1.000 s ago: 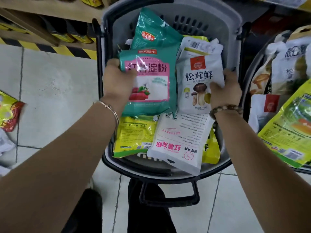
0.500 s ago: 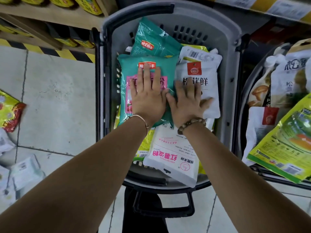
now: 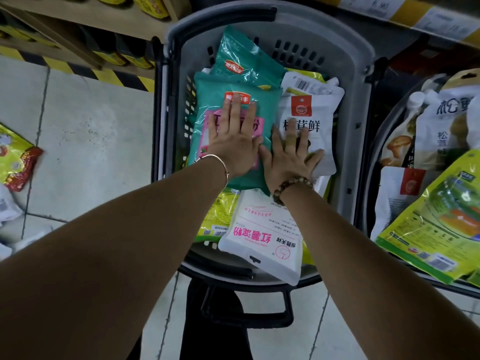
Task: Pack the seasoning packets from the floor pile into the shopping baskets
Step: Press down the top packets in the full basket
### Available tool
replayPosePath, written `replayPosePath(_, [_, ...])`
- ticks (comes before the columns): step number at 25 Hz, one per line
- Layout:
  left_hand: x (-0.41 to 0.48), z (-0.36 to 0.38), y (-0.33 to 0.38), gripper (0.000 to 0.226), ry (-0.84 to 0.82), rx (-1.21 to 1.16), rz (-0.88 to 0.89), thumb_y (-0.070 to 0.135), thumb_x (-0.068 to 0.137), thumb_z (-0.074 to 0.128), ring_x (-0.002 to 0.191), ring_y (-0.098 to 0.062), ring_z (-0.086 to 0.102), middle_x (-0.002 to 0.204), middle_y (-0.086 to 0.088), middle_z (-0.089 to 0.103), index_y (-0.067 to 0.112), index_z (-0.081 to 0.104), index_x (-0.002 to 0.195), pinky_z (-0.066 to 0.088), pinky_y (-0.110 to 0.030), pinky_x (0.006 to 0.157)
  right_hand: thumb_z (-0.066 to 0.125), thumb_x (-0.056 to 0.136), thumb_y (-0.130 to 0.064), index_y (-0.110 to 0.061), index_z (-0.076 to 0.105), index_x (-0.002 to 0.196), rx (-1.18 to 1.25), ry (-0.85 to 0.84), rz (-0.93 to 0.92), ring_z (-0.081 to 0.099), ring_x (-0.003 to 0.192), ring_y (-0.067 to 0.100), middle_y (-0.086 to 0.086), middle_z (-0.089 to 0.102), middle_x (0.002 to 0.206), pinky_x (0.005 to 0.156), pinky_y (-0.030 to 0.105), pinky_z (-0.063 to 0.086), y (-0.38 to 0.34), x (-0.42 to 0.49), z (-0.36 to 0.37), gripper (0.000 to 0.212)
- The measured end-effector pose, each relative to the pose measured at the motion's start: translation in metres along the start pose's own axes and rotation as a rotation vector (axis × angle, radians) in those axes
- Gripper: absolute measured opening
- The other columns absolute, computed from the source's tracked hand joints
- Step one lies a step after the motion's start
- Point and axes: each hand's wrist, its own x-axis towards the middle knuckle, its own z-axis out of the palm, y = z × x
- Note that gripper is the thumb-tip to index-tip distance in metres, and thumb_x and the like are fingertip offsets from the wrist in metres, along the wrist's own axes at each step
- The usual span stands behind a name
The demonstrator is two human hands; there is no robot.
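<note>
The left hand (image 3: 233,141) is lying flat, fingers straight and spread, pressing down on a teal packet (image 3: 205,100). The right hand (image 3: 288,157) is lying flat too, just beside it, pressing on a white packet with a mushroom picture (image 3: 319,118). Neither hand is gripping anything. The two thumbs are almost touching.

Both packets are sitting on top of the heap in the grey basket (image 3: 358,126), which is standing on the floor in the middle. A second teal packet (image 3: 241,58) is leaning at the far end of this basket. At the near end, a white packet with pink writing (image 3: 262,237) is sticking out over the rim. A yellow-green packet (image 3: 220,211) is peeking out beside it, under the left wrist. The basket's black handle (image 3: 246,315) is lying low at the near side.

To the right, another basket (image 3: 374,178) is standing close by. It is holding tall white mushroom pouches (image 3: 446,131), a white packet with a red label (image 3: 400,193) and a big yellow-green packet (image 3: 436,229) hanging over its near edge.

Far to the left, on the tiled floor (image 3: 91,152), a yellow and red packet (image 3: 15,162) and some white packets (image 3: 7,206) are lying loose.
</note>
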Motion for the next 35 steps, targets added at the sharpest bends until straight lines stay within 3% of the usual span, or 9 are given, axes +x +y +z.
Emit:
replayPosePath(3, [-0.001,-0.012,-0.007,0.064,-0.053,-0.077,0.062,0.034,0.100,0.031,0.145,-0.026,-0.018,0.158,-0.009,-0.019,0.023,-0.006,0.152,-0.008,-0.050,0.116,0.006,0.092,-0.060,-0.037,-0.003,0.147,0.001,-0.053,-0.003,-0.021,0.141,0.022,-0.006,-0.021,0.154,0.106,0.061,-0.011,0.002,0.000,-0.007,0.061])
replayPosePath(6, [-0.016,-0.025,-0.018,0.061,-0.019,-0.160,0.112,0.023,0.096,0.041,0.147,-0.024,-0.001,0.160,-0.007,-0.001,0.023,0.015,0.151,-0.004,-0.045,0.117,0.018,0.094,-0.056,-0.036,0.003,0.147,-0.018,-0.055,0.003,-0.014,0.143,0.022,-0.004,-0.014,0.156,0.109,0.058,-0.006,0.004,-0.006,-0.018,0.059])
replayPosePath(10, [-0.063,-0.043,-0.047,0.055,0.095,-0.316,0.041,0.006,0.089,0.047,0.143,-0.025,0.021,0.152,-0.006,0.031,0.022,0.040,0.141,0.011,-0.046,0.117,0.044,0.093,-0.036,-0.024,0.033,0.142,0.056,0.094,0.010,0.017,0.141,0.025,0.006,0.019,0.154,0.114,0.054,0.005,-0.014,-0.030,-0.036,0.052])
replayPosePath(12, [-0.092,-0.051,-0.071,0.052,0.162,-0.418,-0.038,0.005,0.087,0.046,0.138,-0.026,0.032,0.148,-0.009,0.039,0.019,0.047,0.137,0.020,-0.045,0.113,0.050,0.091,-0.027,-0.019,0.044,0.137,0.036,0.189,-0.081,0.030,0.135,0.026,0.009,0.032,0.149,0.113,0.051,0.011,-0.036,-0.050,-0.040,0.047])
replayPosePath(17, [-0.177,-0.060,-0.163,0.046,0.240,-0.648,-0.323,0.007,0.088,0.053,0.131,-0.026,0.044,0.143,-0.007,0.045,0.018,0.051,0.133,0.028,-0.046,0.110,0.059,0.086,-0.021,-0.016,0.052,0.130,0.000,0.205,-0.332,0.038,0.132,0.025,0.009,0.042,0.143,0.112,0.046,0.011,-0.143,-0.092,-0.039,0.045])
replayPosePath(21, [-0.260,-0.057,-0.258,0.044,0.309,-0.747,-0.568,0.008,0.090,0.054,0.129,-0.027,0.045,0.143,-0.007,0.045,0.015,0.051,0.134,0.030,-0.047,0.109,0.060,0.085,-0.020,-0.016,0.052,0.131,-0.121,0.078,-0.542,0.042,0.129,0.028,0.009,0.043,0.142,0.112,0.046,0.014,-0.255,-0.121,-0.021,0.047])
replayPosePath(24, [-0.321,-0.055,-0.323,0.042,0.359,-0.857,-0.755,0.007,0.091,0.053,0.122,-0.028,0.050,0.141,-0.006,0.047,0.014,0.052,0.132,0.033,-0.046,0.107,0.053,0.089,-0.025,-0.021,0.046,0.135,-0.225,-0.031,-0.673,0.035,0.134,0.022,0.005,0.037,0.147,0.115,0.044,0.010,-0.338,-0.150,0.006,0.046])
replayPosePath(30, [-0.423,-0.036,-0.445,0.041,0.450,-0.959,-0.975,0.008,0.091,0.052,0.125,-0.023,0.046,0.139,-0.004,0.048,0.015,0.051,0.131,0.032,-0.044,0.107,0.046,0.093,-0.028,-0.025,0.042,0.138,-0.331,-0.183,-0.831,0.030,0.136,0.015,0.001,0.033,0.149,0.115,0.039,0.002,-0.489,-0.216,0.081,0.045])
replayPosePath(35, [-0.473,0.003,-0.512,0.043,0.411,-0.993,-1.107,0.011,0.091,0.051,0.127,-0.022,0.044,0.140,-0.004,0.047,0.015,0.049,0.134,0.028,-0.042,0.111,0.044,0.094,-0.027,-0.025,0.043,0.137,-0.418,-0.257,-0.927,0.032,0.135,0.015,0.000,0.036,0.147,0.114,0.038,-0.001,-0.580,-0.241,0.135,0.043])
